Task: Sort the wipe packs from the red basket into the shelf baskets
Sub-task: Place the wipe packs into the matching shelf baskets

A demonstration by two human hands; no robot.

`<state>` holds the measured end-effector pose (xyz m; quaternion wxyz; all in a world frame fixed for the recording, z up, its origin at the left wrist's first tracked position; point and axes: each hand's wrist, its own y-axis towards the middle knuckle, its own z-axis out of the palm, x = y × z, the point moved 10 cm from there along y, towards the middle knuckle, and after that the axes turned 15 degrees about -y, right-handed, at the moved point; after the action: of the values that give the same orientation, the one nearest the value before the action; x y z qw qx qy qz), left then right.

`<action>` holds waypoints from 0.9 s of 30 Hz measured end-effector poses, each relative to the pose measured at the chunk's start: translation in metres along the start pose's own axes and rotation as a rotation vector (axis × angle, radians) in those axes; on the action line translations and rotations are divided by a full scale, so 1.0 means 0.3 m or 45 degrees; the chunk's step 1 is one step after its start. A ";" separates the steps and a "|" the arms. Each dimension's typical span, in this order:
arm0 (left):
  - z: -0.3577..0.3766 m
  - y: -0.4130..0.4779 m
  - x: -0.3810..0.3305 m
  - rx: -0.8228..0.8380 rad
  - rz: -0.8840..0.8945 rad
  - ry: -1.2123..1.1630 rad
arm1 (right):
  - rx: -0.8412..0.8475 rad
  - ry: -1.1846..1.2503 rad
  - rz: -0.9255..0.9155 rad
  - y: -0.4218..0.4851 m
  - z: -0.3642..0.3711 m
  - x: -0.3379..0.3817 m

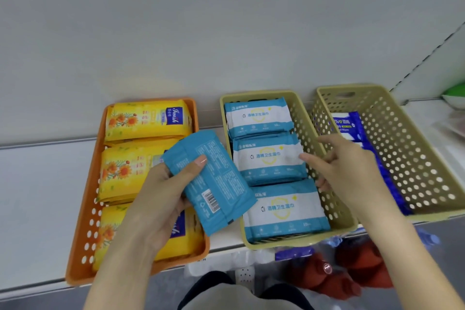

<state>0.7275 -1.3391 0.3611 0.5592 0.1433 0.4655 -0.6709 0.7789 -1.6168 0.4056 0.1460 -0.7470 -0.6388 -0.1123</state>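
My left hand [161, 199] grips a light blue wipe pack [214, 184], back side up with its barcode showing, held over the gap between the orange basket [83, 211] and the middle beige basket [304, 133]. The orange basket holds yellow flower-print packs [143, 121]. Three blue-and-white packs [266, 156] lie in a row in the middle basket. My right hand [347, 166] hovers over that basket's right wall, fingers apart and empty. The right beige basket [412, 158] holds dark blue packs [349, 123]. The red basket [352, 272] shows below the shelf edge.
The white shelf [37, 184] carries all three baskets, with a grey back wall behind. A green and white object [455, 95] sits at the far right. Below the shelf edge are a dark blue pack [294, 251] and a white perforated item [244, 274].
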 end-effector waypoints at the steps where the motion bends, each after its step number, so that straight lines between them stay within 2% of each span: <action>1: 0.014 0.001 0.005 0.022 -0.014 -0.004 | -0.087 0.009 -0.048 -0.012 -0.042 0.015; 2: 0.030 0.001 0.011 0.041 -0.028 -0.016 | -0.097 0.086 -0.104 -0.028 -0.061 0.039; 3: 0.047 0.001 0.019 0.056 -0.039 -0.038 | -0.017 0.249 -0.162 -0.047 -0.052 0.077; 6: 0.092 0.002 0.039 0.073 -0.028 -0.110 | 0.443 0.815 -0.332 -0.132 0.074 0.234; 7: 0.106 0.003 0.043 0.070 -0.002 -0.139 | 0.511 0.926 -0.357 -0.153 0.103 0.268; 10: 0.151 -0.006 0.050 0.041 0.091 -0.201 | 0.368 1.187 -0.273 -0.167 0.111 0.285; 13: 0.228 -0.028 0.042 0.097 0.173 -0.310 | 0.241 1.342 -0.192 -0.184 0.106 0.281; 15: 0.255 -0.033 0.035 0.086 0.188 -0.382 | 0.293 1.433 -0.225 -0.204 0.119 0.312; 17: 0.267 -0.030 0.048 0.074 0.106 -0.453 | 0.409 1.449 -0.309 -0.232 0.134 0.356; 19: 0.283 -0.035 0.058 0.134 0.041 -0.481 | 0.402 1.413 -0.348 -0.242 0.135 0.365; 23: 0.290 -0.037 0.046 0.198 0.044 -0.724 | 0.263 1.404 -0.070 -0.203 0.143 0.270; 27: 0.279 -0.027 0.033 0.125 0.099 -0.630 | 0.556 1.735 0.166 -0.207 0.210 0.243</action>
<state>0.7444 -1.4115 0.4019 0.6736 0.0195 0.2755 -0.6855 0.7279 -1.5182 0.3773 0.6648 -0.5012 -0.3676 -0.4143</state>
